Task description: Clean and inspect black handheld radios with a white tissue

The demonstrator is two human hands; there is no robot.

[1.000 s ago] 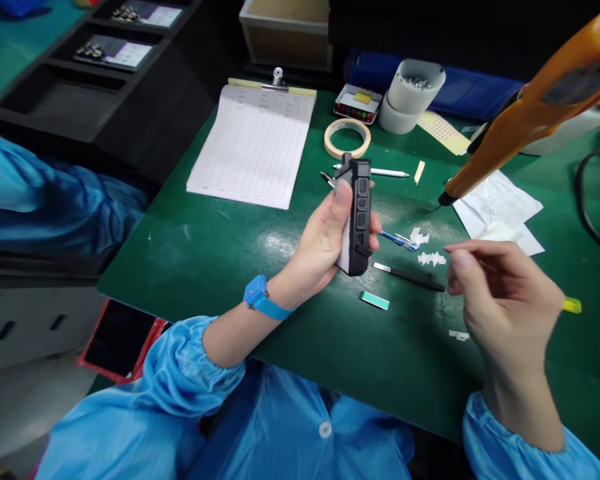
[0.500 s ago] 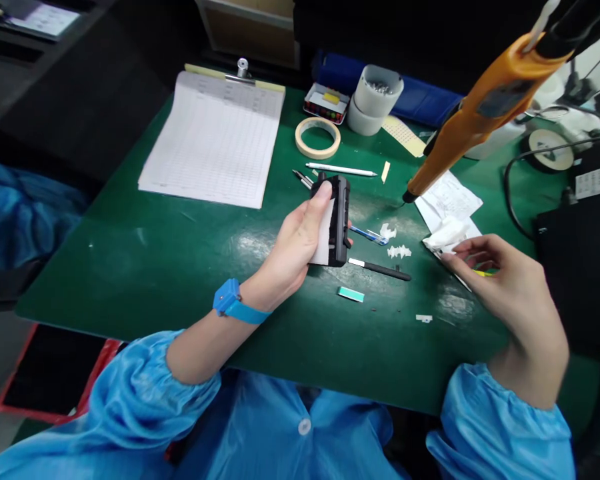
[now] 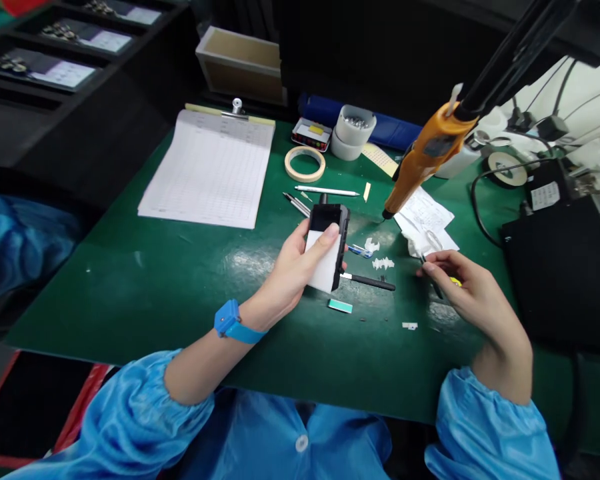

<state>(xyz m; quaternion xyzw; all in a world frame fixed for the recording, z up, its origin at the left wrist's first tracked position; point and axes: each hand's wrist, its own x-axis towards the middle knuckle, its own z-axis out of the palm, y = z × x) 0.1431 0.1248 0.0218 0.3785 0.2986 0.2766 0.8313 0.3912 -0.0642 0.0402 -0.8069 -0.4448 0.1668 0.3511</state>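
1. Surface: green worktop point(image 3: 190, 280), glossy in patches; dark shelving point(image 3: 125, 87) stands at left, cables point(image 3: 480, 207) at right.
2. Black handheld device point(image 3: 329, 260): raised over the middle of the worktop; its stub point(image 3: 323, 199) points away, long axis fore-and-aft, far end leaning slightly right.
3. Grip: left hand point(image 3: 290, 270) grasps the device, thumb across its face; right hand point(image 3: 475, 290) pinches a slim dark tool point(image 3: 437, 291).
4. Count: one device, one clipboard point(image 3: 210, 167), one orange screwdriver point(image 3: 423, 160), one teal block point(image 3: 340, 306).
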